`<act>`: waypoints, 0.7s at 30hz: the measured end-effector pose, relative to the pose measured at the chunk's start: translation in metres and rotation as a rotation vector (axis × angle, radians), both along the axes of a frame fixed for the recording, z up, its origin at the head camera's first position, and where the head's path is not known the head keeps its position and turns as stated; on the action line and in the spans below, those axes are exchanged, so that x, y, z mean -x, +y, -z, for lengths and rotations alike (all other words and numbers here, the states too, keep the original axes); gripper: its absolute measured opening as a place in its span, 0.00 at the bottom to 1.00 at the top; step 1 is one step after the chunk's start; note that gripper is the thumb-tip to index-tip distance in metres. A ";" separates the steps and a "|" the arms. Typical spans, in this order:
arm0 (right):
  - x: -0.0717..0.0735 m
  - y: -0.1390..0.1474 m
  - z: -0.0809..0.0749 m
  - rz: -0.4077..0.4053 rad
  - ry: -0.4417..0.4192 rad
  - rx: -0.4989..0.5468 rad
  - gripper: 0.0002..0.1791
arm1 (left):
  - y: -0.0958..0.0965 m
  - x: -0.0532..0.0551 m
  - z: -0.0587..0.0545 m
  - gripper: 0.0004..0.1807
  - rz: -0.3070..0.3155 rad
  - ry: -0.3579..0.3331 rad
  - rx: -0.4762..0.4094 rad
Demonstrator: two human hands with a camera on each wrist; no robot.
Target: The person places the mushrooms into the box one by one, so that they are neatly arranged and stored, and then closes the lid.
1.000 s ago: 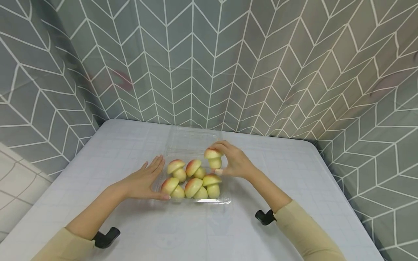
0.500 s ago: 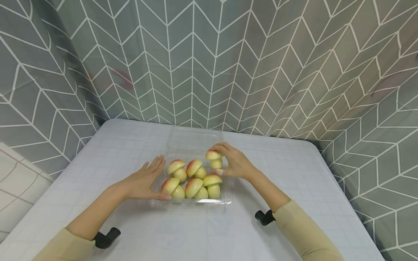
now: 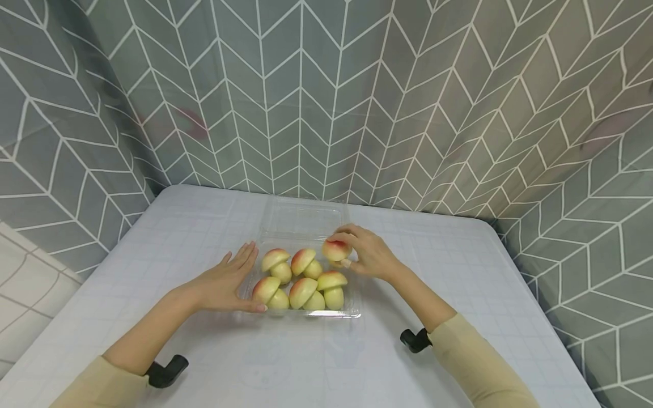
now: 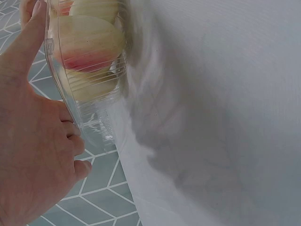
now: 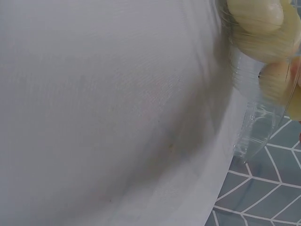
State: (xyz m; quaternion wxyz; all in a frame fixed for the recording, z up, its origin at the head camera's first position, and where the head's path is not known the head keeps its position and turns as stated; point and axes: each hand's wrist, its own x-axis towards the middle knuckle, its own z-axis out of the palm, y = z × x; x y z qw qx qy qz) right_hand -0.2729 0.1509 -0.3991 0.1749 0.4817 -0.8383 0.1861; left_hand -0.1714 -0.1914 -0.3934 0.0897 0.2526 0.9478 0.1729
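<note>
A clear plastic clamshell box [image 3: 353,313] holds several pale yellow mushroom-shaped pieces [image 3: 303,292] with red-tinged caps. At its back right corner, my right hand [image 3: 369,254] grips another mushroom-shaped piece [image 3: 336,250] by the cap, which tilts toward the head camera, with its stem mostly hidden. My left hand [image 3: 227,286] lies against the box's left side, fingers stretched out and thumb near the front corner. In the left wrist view, that hand's thumb [image 4: 29,40] rests along the box rim. Little of the right hand shows in the right wrist view, at its right edge.
The transparent lid [image 3: 305,220] is folded back flat behind the box. A white cloth covers the table [image 3: 285,362]. A grey chevron-patterned curtain [image 3: 316,102] hangs behind the table and on both sides. Black wrist mounts [image 3: 167,371] stick out near both sleeves.
The piece in my right hand has tipped from upright so that its red cap top faces the head camera, and it shifted slightly right. The left hand and the box have stayed put.
</note>
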 end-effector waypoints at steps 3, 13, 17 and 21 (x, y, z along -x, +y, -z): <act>-0.003 -0.001 -0.003 -0.007 0.007 -0.019 0.25 | 0.000 0.000 0.000 0.68 0.000 -0.001 -0.002; -0.009 -0.006 -0.011 0.007 -0.022 -0.118 0.25 | -0.001 0.001 0.001 0.69 0.004 0.003 -0.006; -0.011 -0.008 -0.013 0.011 -0.040 -0.191 0.25 | -0.002 0.001 0.002 0.70 0.007 0.008 -0.005; -0.012 -0.009 -0.013 0.022 -0.047 -0.242 0.25 | -0.002 0.001 0.002 0.70 0.008 0.011 -0.002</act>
